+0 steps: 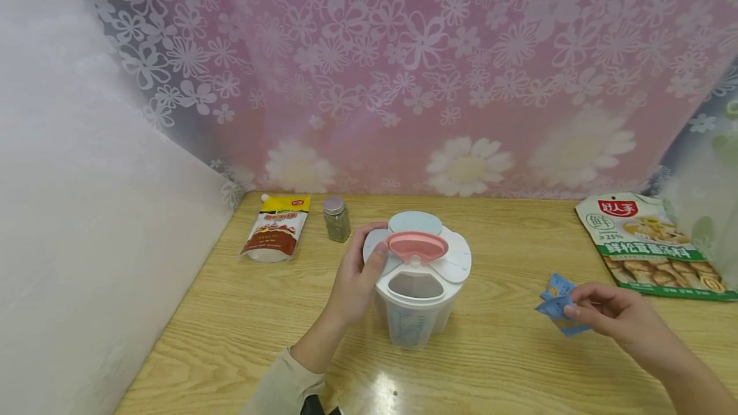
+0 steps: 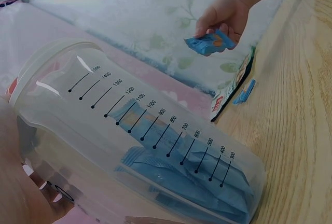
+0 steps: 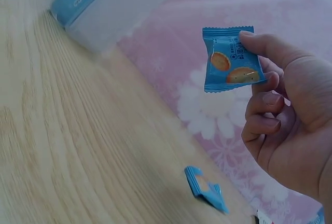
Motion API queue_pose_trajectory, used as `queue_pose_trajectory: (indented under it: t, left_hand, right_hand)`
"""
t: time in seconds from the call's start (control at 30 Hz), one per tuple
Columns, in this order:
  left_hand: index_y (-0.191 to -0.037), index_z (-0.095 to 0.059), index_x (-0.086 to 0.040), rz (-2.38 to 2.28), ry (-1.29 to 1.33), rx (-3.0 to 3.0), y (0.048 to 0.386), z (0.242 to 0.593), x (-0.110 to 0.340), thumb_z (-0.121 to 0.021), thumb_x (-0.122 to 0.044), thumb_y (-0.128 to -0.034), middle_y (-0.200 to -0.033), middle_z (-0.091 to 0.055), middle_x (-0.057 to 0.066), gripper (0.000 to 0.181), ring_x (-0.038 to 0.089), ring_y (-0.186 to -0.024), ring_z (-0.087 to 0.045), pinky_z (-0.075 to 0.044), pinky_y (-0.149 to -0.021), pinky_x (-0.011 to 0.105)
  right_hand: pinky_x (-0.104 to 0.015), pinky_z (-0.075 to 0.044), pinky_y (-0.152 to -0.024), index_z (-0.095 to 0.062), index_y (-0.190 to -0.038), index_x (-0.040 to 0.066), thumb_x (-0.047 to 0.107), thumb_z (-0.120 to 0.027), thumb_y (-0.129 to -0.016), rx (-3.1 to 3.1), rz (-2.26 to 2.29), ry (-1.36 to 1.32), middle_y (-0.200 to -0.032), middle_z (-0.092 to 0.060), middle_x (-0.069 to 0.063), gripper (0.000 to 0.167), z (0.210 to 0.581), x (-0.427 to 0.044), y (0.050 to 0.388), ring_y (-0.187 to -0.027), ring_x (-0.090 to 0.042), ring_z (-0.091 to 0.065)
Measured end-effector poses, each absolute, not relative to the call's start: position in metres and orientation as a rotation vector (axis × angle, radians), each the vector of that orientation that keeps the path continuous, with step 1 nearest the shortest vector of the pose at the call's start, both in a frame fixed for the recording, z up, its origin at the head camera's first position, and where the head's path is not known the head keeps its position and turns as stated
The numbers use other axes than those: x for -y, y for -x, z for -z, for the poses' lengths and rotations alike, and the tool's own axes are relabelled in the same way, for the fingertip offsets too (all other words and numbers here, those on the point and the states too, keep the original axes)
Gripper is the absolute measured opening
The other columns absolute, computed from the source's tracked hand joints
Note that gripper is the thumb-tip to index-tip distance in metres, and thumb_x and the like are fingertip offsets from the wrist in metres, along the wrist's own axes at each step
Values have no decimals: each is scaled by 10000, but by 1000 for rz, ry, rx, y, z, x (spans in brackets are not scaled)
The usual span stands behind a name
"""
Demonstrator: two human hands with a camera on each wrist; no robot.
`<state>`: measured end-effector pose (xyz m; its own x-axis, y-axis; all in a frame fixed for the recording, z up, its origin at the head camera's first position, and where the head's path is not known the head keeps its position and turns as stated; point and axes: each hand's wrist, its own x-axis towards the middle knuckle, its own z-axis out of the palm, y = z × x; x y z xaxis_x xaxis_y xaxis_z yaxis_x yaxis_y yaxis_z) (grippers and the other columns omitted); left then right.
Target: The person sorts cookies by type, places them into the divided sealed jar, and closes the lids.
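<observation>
My left hand (image 1: 353, 284) grips a clear, divided storage container (image 1: 410, 328) by its side, near the white lid (image 1: 458, 261). One pink flap (image 1: 418, 247) on that lid is raised, leaving the opening in front of it uncovered. Several blue packets (image 2: 181, 177) lie inside the container, seen through the wall marked with numbers. To the right of the container, above the table, my right hand (image 3: 301, 105) pinches a small blue biscuit packet (image 3: 231, 60) between thumb and fingers. Another blue packet (image 3: 205, 190) lies on the table below that hand.
At the back right lies a large green and white food pouch (image 1: 657, 248). A spouted yellow, white and brown pouch (image 1: 275, 229) is at the back left, beside a small glass jar (image 1: 337, 219) with a metal-coloured cap. Flowered cloth (image 1: 369, 82) hangs behind the wooden table (image 1: 230, 338).
</observation>
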<state>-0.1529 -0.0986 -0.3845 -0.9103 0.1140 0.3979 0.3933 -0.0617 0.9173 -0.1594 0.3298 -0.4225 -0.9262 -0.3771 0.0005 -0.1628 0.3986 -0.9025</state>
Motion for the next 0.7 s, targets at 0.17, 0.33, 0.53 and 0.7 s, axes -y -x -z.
queue_pose_trajectory:
  t: [0.17, 0.33, 0.53, 0.7]
  left_hand:
    - [-1391, -438, -51, 2081, 559, 2006, 153, 385, 99, -472, -256, -1062, -1339, -537, 173, 389, 124, -1165, -556, -476, -1002, 251]
    - [-1394, -439, -66, 2089, 550, 2011, 153, 385, 99, -470, -265, -1063, -1345, -537, 159, 386, 132, -1176, -553, -481, -999, 253]
    - [-1395, -441, -69, 2074, 538, 2028, 153, 385, 99, -474, -278, -1061, -1353, -536, 155, 395, 136, -1187, -548, -478, -1003, 251]
    - [-1394, -440, -63, 2085, 543, 2020, 152, 385, 99, -470, -262, -1062, -1354, -533, 158, 388, 133, -1182, -550, -479, -1000, 250]
  right_hand:
    - [-288, -531, -668, -639, -1115, 61, -4, -522, -1012, -2458, 1544, 542, -903, -687, 91, 169, 415, -315, 157, -765, -129, -636]
    - [-287, -553, -688, -616, -1101, 33, -58, -497, -1004, -2414, 1618, 674, -916, -679, 71, 179, 407, -301, 156, -792, -130, -662]
    - [-331, -432, -512, -602, -1063, 52, -128, -460, -986, -2320, 1738, 832, -805, -565, 56, 242, 400, -286, 155, -595, -176, -486]
    - [-372, -291, -421, -589, -1058, 79, -147, -439, -983, -2303, 1766, 898, -698, -442, 2, 281, 390, -274, 152, -512, -228, -290]
